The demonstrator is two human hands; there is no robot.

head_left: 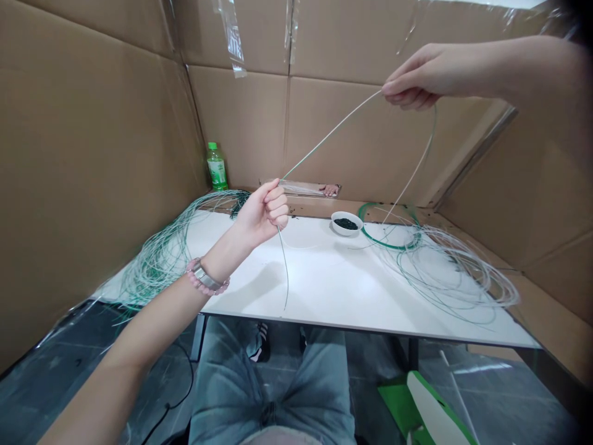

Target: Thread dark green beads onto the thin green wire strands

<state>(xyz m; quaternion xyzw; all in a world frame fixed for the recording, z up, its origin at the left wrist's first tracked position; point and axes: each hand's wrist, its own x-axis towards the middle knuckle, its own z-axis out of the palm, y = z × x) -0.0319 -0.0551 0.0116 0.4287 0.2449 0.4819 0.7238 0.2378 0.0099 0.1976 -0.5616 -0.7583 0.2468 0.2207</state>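
A thin pale green and white wire runs taut on a slant between my two hands. My left hand, wearing a bracelet at the wrist, is closed round it above the table. Below this fist the wire's end hangs down towards the table's front edge. High on the right, my right hand pinches the same wire. From there a length drops in a curve to a loose coil of white and green wire on the table. A small white bowl with dark bits in it stands beyond my hands.
A large bundle of green and white wire lies at the table's left. Behind it stands a green-capped bottle. Cardboard walls enclose the white table. Another person's hand shows in a low slot in the back wall.
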